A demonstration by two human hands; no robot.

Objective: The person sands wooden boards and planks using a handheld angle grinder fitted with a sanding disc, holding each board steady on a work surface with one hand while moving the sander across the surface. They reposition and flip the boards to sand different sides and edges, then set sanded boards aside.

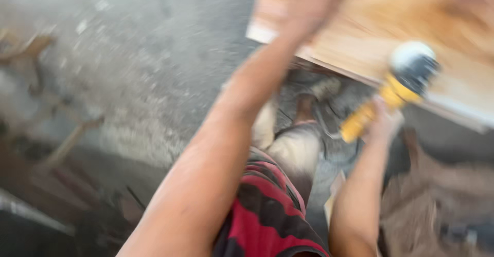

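Head view, blurred by motion: a person leans over a wooden panel above a dusty grey concrete floor

The panel, pale and orange-grained, lies tilted across the upper right, its near edge overhanging the floor. The left hand rests flat on the panel near its left end; the fingers look spread, though blur hides the detail. The right hand is wrapped around the handle of a yellow and black power tool, whose round head sits on the panel's near edge. Wooden scraps lie well apart at the left; a brown heap sits low at right
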